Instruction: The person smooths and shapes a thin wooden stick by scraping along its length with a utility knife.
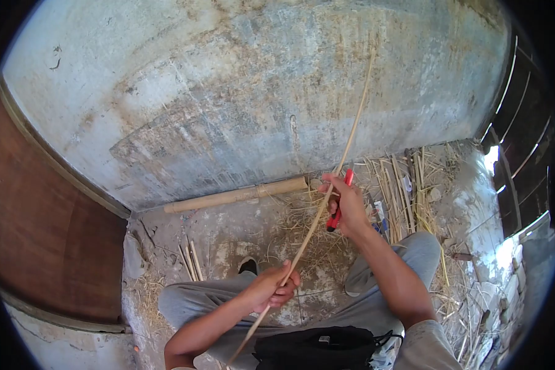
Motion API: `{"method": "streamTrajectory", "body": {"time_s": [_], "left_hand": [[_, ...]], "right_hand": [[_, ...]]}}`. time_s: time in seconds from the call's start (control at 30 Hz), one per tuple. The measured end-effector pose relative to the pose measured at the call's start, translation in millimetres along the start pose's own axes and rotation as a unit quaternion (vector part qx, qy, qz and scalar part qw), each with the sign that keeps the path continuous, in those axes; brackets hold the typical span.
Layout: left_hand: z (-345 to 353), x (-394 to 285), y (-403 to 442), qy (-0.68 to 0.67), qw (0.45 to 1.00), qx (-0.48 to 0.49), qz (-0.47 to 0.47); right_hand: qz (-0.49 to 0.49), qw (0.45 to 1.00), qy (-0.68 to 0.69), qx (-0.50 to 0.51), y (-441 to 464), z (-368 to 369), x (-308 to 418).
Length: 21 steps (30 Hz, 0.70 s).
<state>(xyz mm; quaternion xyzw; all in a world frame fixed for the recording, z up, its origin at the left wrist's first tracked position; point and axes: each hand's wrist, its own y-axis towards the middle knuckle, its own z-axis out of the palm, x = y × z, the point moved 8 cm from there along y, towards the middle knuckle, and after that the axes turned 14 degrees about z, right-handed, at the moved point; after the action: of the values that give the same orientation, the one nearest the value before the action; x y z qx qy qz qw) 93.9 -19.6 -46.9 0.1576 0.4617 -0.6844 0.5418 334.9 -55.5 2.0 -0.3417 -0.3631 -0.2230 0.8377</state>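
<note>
A long, thin bamboo strip (306, 237) slants from my lap up across the wall. My left hand (273, 287) is closed around its lower part. Higher up, my right hand (349, 206) has its fingers bent against the strip. In that same hand is a red tool with a black end (333, 221), shaped like a utility knife; no blade can be made out. The strip's lower end runs down past my left forearm to the bottom edge of the view.
A thick bamboo pole (237, 195) lies along the wall (228, 80). Split bamboo sticks (402, 194) and shavings (302, 231) litter the floor ahead and to the right. A few short sticks (191, 260) are near my left knee. A black bag (317, 348) rests at my lap.
</note>
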Motion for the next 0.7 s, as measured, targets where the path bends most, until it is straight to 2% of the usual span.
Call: {"method": "streamTrajectory", "body": {"time_s": [0.03, 0.07, 0.1, 0.13, 0.17, 0.2, 0.23, 0.27, 0.33, 0.43, 0.7], "left_hand": [[0.4, -1.6, -3.1, -0.001, 1.0, 0.0, 0.002], [4.0, -15.4, -9.4, 0.056, 0.998, -0.03, 0.031], [3.4, -26.2, -14.4, 0.112, 0.99, -0.061, 0.06], [2.8, -25.9, -16.7, 0.11, 0.99, -0.063, 0.063], [1.0, -31.0, -18.7, 0.146, 0.981, -0.068, 0.104], [-0.7, -35.6, -20.8, 0.182, 0.97, -0.074, 0.143], [-2.6, -32.3, -21.7, 0.179, 0.97, -0.076, 0.144], [-6.8, -32.4, -22.6, 0.197, 0.962, -0.096, 0.163], [-12.1, -31.5, -24.1, 0.21, 0.954, -0.116, 0.181], [-15.8, -28.1, -24.9, 0.191, 0.956, -0.132, 0.179], [-17.0, -31.6, -29.8, 0.17, 0.964, -0.134, 0.155]], "right_hand": [[-0.011, 0.996, -0.083, -0.006, -4.0, 2.5, 4.5], [-0.012, 0.996, -0.086, -0.006, -9.3, 3.9, 6.8], [-0.051, 0.983, -0.172, -0.048, -17.6, 3.4, 13.3], [-0.09, 0.958, -0.256, -0.088, -24.1, 3.9, 16.9], [-0.09, 0.958, -0.259, -0.085, -26.2, 1.5, 8.6], [-0.205, 0.911, -0.335, -0.125, -38.4, 1.4, 13.0], [-0.314, 0.844, -0.404, -0.161, -51.3, 7.0, 17.0], [-0.313, 0.844, -0.407, -0.158, -61.1, 14.2, 20.8], [-0.216, 0.869, -0.444, -0.035, -80.3, 42.9, 18.0], [-0.156, 0.855, -0.495, -0.02, -78.9, 46.7, 3.3], [-0.155, 0.852, -0.499, -0.03, -69.8, 35.7, 3.5]]}}
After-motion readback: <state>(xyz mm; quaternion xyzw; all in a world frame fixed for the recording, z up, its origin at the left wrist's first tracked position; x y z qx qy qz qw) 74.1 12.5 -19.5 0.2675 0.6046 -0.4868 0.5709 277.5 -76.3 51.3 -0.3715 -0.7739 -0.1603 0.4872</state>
